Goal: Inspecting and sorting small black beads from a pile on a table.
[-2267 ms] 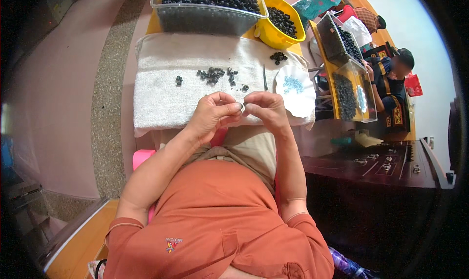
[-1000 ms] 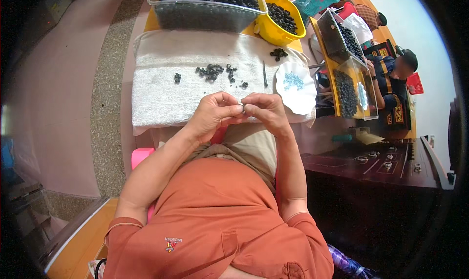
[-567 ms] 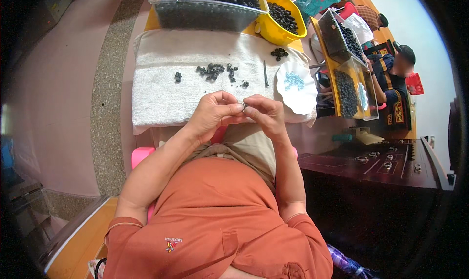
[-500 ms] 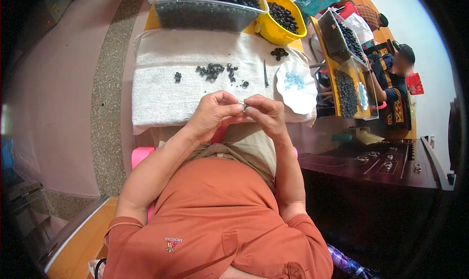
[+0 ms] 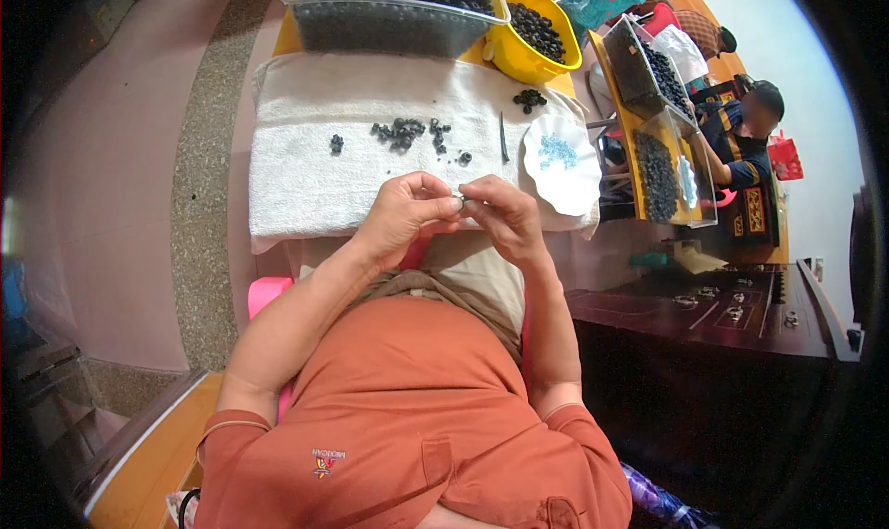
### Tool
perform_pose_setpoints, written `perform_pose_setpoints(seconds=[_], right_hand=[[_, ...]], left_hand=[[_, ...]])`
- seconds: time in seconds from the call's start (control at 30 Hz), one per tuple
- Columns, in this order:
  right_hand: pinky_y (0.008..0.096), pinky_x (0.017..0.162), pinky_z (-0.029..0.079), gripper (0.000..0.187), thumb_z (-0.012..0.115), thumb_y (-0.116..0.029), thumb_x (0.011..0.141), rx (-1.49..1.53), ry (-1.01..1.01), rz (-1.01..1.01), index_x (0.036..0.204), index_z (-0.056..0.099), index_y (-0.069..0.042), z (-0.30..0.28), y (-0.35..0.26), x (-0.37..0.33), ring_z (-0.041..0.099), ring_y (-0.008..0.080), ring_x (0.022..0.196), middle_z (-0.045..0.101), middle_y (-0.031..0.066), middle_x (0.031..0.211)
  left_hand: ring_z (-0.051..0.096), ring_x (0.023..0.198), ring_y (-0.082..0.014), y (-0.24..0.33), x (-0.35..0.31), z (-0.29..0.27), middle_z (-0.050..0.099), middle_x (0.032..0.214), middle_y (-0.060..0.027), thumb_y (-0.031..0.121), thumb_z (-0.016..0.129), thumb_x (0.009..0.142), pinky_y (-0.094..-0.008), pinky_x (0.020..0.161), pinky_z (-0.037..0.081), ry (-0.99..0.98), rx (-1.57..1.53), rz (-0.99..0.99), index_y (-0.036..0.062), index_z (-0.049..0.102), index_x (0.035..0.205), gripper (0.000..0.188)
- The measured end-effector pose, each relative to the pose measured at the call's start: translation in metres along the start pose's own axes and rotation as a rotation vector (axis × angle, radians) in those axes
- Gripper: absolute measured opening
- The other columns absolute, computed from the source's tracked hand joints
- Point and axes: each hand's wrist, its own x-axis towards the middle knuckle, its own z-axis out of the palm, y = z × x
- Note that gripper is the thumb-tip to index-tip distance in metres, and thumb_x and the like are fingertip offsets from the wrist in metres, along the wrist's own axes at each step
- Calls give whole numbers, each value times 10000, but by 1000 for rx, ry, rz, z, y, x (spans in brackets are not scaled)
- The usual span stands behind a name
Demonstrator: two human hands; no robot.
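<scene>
Left hand [image 5: 405,216]: my fingers pinch one tiny pale bead [image 5: 459,199].
Right hand [image 5: 501,216]: pinches the same bead, above the near edge of the white towel [image 5: 306,173] on the desk.
Risk: it may slip and drop into my lap.
Nearby: small black beads [image 5: 405,133], white scalloped dish [image 5: 563,166].

The left hand [image 5: 405,216] and right hand [image 5: 503,216] are pinching a tiny bead [image 5: 460,199] together above the white towel [image 5: 306,163]. Dark beads [image 5: 404,133] are lying on the towel, near a white plate [image 5: 561,164].

1. Towel [image 5: 315,159] on the table, beads [image 5: 400,133] scattered on it.
2. Tub [image 5: 394,15] behind the towel, bowl [image 5: 519,62] right of the tub.
3. Plate [image 5: 562,163] on the towel's right end.
4. Both hands [image 5: 458,212] before the towel, fingertips meeting.
</scene>
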Motion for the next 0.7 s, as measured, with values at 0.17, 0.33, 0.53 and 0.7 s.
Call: perform_pose_setpoints(seconds=[0.17, 0.33, 0.53, 0.7], right_hand=[[220, 736, 459, 337, 663, 89, 850, -43, 82, -24, 1176, 642, 6, 14, 0, -5, 574, 123, 867, 613, 84, 1018], [245, 658, 485, 375, 712, 69, 795, -233, 272, -108, 1153, 645, -24, 32, 8, -8, 587, 120, 768, 626, 99, 959], [255, 682, 477, 344, 690, 85, 798, -353, 308, -152, 1129, 636, 8, 42, 0, -1, 585, 148, 772, 614, 97, 930], [278, 662, 495, 284, 680, 78, 802, -434, 320, -154, 1074, 635, 8, 44, 2, -1, 612, 194, 752, 619, 120, 904]], left_hand=[[670, 819, -169, 3, -4, 6, 636, 913, -83, 14, 680, 873, -290, 719, 594, 37, -136, 4, 18, 579, 933, 117], [661, 805, -163, -2, -3, 5, 627, 909, -77, 8, 664, 881, -302, 713, 600, 67, -126, 41, 20, 572, 922, 101], [647, 813, -134, -6, -5, 3, 634, 898, -49, 37, 675, 883, -297, 730, 575, 86, -127, 62, 62, 575, 940, 118], [637, 796, -116, -11, -3, 4, 639, 877, -38, 26, 676, 878, -277, 730, 564, 91, -130, 100, 66, 583, 921, 110]])
